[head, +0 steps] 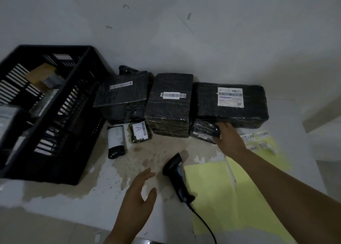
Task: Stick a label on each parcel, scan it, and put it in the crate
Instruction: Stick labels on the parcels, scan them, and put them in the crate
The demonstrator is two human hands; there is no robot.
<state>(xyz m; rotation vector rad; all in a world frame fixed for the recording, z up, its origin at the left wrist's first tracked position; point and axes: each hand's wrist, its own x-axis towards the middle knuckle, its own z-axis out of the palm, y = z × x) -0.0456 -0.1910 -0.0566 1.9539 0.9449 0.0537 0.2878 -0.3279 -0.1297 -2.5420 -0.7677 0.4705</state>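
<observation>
Nearest to me, my left hand [142, 186] hovers above the white table [55, 197], fingers loose and apart, holding nothing. Just right of it lies one black barcode scanner [177, 177], its cable trailing toward me, its handle on the yellow sheets [212, 188]; I count at least two. The far sheet carries handwritten RETURN labels [255, 135]. My right hand [226, 134] reaches forward, fingers curled round the end of one small black parcel [203, 131]. Behind it three large black parcels stand in a row: left parcel [121, 96], middle parcel [169, 110], right parcel [206, 103], each with one white label. Two small ones lie further left: the parcel marked A [140, 132] and a white-and-black pouch [117, 142]. One black crate [60, 125] at far left holds several parcels; I cannot count them.
</observation>
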